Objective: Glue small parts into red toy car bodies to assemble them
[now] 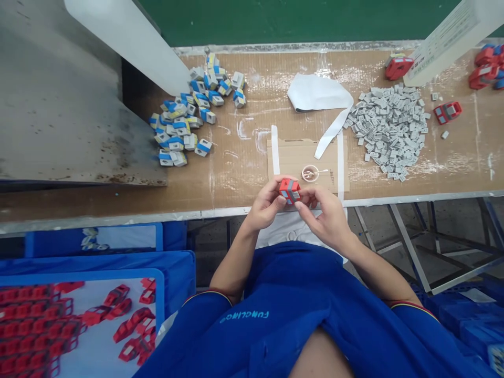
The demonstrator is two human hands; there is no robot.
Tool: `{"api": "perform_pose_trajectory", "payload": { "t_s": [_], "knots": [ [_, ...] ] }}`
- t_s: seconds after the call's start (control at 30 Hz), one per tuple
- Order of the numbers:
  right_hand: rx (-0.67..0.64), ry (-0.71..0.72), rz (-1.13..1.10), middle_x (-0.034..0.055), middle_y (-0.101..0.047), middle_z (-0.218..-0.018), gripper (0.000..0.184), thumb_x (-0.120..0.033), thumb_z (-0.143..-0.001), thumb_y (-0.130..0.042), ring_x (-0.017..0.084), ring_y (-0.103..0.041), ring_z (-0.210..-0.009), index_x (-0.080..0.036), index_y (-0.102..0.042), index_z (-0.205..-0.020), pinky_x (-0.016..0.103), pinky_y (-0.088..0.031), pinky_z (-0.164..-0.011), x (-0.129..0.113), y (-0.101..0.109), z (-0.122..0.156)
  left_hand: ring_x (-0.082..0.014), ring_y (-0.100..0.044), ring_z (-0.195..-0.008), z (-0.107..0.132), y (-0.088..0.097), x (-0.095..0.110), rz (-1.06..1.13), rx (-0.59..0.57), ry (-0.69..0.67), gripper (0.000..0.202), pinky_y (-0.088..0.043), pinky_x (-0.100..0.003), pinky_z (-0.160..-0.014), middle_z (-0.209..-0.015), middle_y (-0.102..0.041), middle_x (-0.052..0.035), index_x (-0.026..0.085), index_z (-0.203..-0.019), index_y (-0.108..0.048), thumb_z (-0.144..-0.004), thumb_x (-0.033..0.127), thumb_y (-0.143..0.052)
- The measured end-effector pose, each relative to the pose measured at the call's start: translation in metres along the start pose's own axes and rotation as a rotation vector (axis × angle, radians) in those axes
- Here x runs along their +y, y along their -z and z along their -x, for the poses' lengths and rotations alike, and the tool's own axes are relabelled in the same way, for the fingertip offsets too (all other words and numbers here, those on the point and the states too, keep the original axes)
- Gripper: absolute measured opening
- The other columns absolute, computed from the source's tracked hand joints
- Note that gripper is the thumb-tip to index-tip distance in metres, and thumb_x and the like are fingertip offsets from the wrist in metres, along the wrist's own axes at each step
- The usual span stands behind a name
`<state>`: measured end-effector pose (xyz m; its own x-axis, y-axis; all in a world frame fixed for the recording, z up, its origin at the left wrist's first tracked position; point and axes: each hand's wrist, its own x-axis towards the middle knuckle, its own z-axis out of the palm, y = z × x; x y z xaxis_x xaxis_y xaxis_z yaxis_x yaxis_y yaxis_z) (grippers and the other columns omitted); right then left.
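Left hand (pixel 268 205) and right hand (pixel 326 218) pinch a small red plastic block with grey inserts (pixel 290 190) between their fingertips over the front edge of the worktop (pixel 244 152), apparently tipping it up for a clear view.

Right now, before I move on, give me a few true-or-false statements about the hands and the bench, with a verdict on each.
1. The left hand and the right hand both hold the red block. True.
2. The small dish stands on the cardboard. True.
3. The crate at lower left holds red parts. True.
4. The grey pieces sit in that crate. False: they lie in a loose pile on the bench.
5. The blue-and-white pieces lie right of the grey pieces. False: they lie to the left of the cardboard.
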<state>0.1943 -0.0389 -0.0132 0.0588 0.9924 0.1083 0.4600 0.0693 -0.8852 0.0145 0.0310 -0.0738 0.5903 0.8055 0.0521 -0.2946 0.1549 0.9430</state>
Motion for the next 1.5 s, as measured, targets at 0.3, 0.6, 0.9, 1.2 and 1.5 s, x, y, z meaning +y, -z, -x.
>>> {"api": "perform_pose_trajectory", "payload": {
  "t_s": [0.3, 0.6, 0.9, 1.2, 1.5],
  "knots": [
    [0.273, 0.174, 0.062, 0.009, -0.067, -0.116, 0.035, -0.035, -0.1, -0.076, 0.023, -0.069, -0.098, -0.026, -0.062, -0.131, 0.038, -0.065, -0.077, 0.002, -0.024, 0.008, -0.0176, -0.076, -0.097, 0.002, -0.03, 0.006, 0.331, 0.129, 0.044, 0.047, -0.063, -0.029, -0.088, -0.124, -0.075, -0.009, 0.026, -0.128, -0.068, -0.093, 0.054, -0.083],
    [0.331, 0.385, 0.132, 0.0113, -0.069, -0.117, 0.042, -0.023, -0.097, -0.079, 0.025, -0.073, -0.105, -0.024, -0.066, -0.137, 0.04, -0.07, -0.08, -0.003, -0.01, 0.002, -0.0232, -0.08, -0.112, 0.002, -0.019, 0.012, 0.098, 0.054, -0.102, 0.044, -0.067, -0.034, -0.096, -0.126, -0.079, -0.0105, 0.03, -0.139, -0.071, -0.098, 0.045, -0.078],
    [0.158, 0.328, 0.096, 0.017, -0.078, -0.135, 0.051, -0.015, -0.097, -0.073, 0.029, -0.077, -0.127, -0.022, -0.059, -0.146, 0.046, -0.071, -0.099, -0.016, 0.013, 0.003, -0.0216, -0.074, -0.12, 0.002, -0.016, 0.055, -0.642, 0.198, -0.447, 0.036, -0.066, -0.036, -0.097, -0.132, -0.075, -0.0094, 0.029, -0.133, -0.077, -0.097, 0.029, -0.082],
    [0.13, 0.373, 0.143, 0.0131, -0.076, -0.124, 0.043, -0.019, -0.099, -0.07, 0.028, -0.077, -0.116, -0.025, -0.063, -0.141, 0.045, -0.07, -0.096, -0.031, 0.023, -0.005, -0.018, -0.073, -0.1, -0.004, -0.022, 0.077, -0.784, 0.159, -0.572, 0.011, -0.063, -0.032, -0.081, -0.108, -0.074, -0.0046, 0.026, -0.108, -0.079, -0.097, 0.026, -0.082],
    [0.106, 0.37, 0.093, 0.0135, -0.076, -0.124, 0.043, -0.019, -0.1, -0.071, 0.027, -0.075, -0.117, -0.024, -0.063, -0.142, 0.041, -0.071, -0.091, -0.031, 0.023, -0.009, -0.0161, -0.072, -0.093, -0.004, -0.023, 0.08, -0.728, 0.175, -0.556, 0.007, -0.061, -0.031, -0.077, -0.102, -0.073, -0.0038, 0.026, -0.105, -0.079, -0.098, 0.024, -0.08]
  ]
}}
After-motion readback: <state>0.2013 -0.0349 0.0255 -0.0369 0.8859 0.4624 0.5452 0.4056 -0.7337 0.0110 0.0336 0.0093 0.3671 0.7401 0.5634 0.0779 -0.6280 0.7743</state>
